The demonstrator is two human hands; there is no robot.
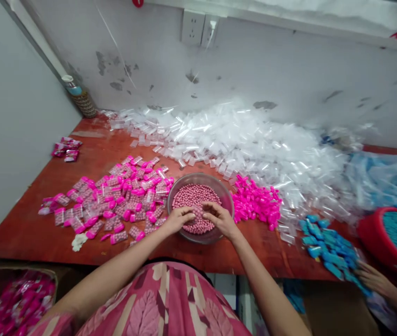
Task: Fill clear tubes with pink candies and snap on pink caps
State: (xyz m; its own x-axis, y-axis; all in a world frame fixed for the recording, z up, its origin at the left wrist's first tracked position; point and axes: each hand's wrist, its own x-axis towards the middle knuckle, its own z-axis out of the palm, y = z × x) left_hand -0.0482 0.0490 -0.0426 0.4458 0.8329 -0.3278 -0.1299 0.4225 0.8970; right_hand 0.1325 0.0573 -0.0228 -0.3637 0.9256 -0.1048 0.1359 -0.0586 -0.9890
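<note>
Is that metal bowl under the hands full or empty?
Partly full: pink beads cover its inside, with the bare wall of the metal bowl showing above them.

The table [23, 233] is reddish brown, the caps [257, 205] hot pink, the apron [163, 298] leaf-patterned in rose and beige.

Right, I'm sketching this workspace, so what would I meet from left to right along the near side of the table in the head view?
Filled pink-capped containers, metal bowl of pink beads, bright pink caps, blue pieces, red tub.
</note>
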